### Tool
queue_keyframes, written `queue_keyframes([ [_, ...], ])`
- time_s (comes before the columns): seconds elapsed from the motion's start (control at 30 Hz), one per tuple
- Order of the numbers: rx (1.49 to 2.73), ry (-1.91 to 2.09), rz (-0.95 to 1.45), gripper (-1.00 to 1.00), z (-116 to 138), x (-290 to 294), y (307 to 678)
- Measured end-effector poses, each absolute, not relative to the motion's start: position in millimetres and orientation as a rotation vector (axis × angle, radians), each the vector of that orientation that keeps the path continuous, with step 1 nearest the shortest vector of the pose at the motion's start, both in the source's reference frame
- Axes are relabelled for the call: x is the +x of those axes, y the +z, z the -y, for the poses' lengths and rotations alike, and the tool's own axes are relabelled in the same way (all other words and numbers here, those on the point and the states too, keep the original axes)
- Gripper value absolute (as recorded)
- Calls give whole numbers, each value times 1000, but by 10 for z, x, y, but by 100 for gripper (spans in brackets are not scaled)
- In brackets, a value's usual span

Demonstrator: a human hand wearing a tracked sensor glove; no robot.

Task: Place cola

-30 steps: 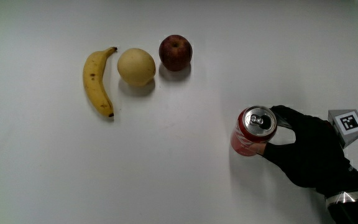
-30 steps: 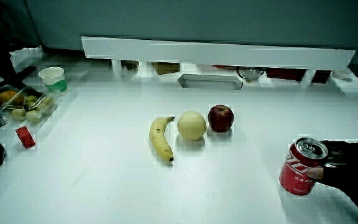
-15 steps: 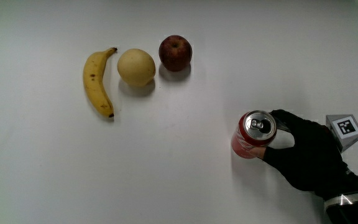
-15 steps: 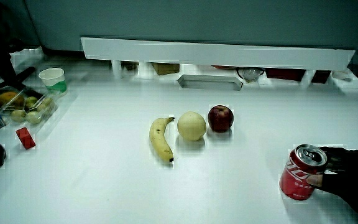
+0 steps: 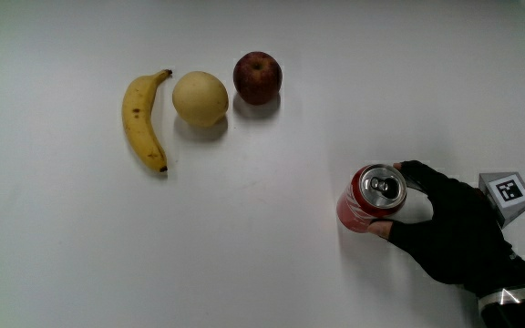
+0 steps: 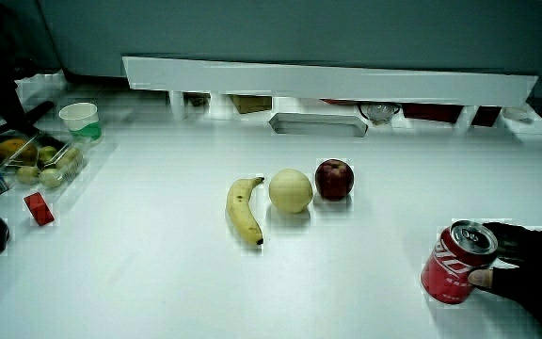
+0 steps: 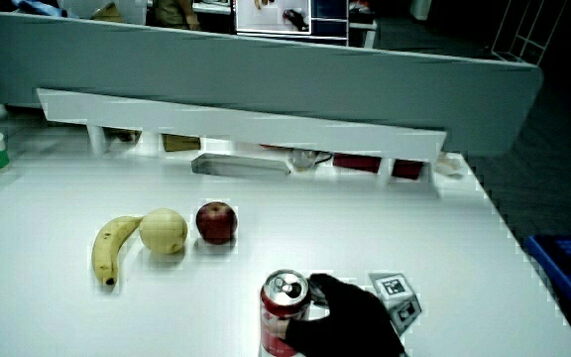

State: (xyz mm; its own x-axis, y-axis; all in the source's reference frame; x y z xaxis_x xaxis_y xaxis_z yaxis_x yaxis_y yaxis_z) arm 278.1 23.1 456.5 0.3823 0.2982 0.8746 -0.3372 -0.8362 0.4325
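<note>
A red cola can stands on the white table, nearer to the person than the fruit. The gloved hand is beside it, thumb and fingers wrapped around the can's body. In both side views the can is upright with its silver top showing, and the hand grips its side. The patterned cube sits on the back of the hand.
A banana, a pale round fruit and a red apple lie in a row, farther from the person than the can. In a side view a cup, a tray of fruit and a small red item sit near the table's edge.
The can and the hand have shifted slightly toward the person. The grip stays closed around the can. The fruit has not moved.
</note>
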Motion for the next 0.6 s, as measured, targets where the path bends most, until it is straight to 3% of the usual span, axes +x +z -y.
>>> queue_keyframes([
  [0.6, 2080, 1463, 0, -100, -319, 2900, 4432],
])
